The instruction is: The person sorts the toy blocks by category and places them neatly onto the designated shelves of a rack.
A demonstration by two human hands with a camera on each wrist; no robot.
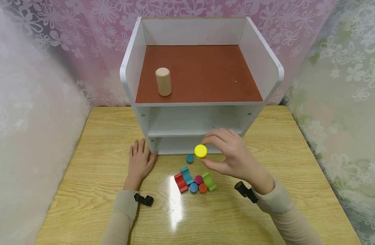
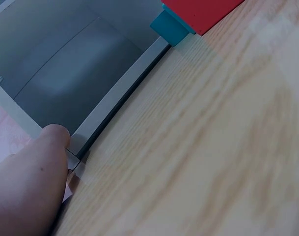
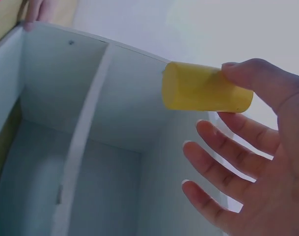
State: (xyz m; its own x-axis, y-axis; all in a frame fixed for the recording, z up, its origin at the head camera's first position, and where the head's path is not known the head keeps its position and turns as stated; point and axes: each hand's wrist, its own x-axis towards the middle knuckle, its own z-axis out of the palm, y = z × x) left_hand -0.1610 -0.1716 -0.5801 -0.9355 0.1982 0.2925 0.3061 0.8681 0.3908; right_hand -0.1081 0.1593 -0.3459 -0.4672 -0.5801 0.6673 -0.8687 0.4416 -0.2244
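My right hand (image 1: 233,154) pinches a yellow cylinder block (image 1: 201,151) between thumb and index finger, in front of the white shelf unit (image 1: 193,135). In the right wrist view the yellow block lies sideways in the pinch, the other fingers spread below it. My left hand (image 1: 139,161) rests on the table, fingers extended, its thumb at the unit's lower left front corner. On the table between the hands sit a teal cylinder (image 1: 190,159), a red arch (image 1: 181,183), a teal arch (image 1: 187,175), a blue cylinder (image 1: 193,188), a magenta cylinder (image 1: 198,179), an orange cylinder (image 1: 203,188) and a green arch (image 1: 209,181).
A natural wood cylinder (image 1: 164,82) stands upright at the left of the unit's brown top (image 1: 202,75), which has raised white sides and back. Two open compartments lie below. The wooden table (image 1: 92,170) is bordered by patterned curtains (image 1: 98,41) behind and on both sides.
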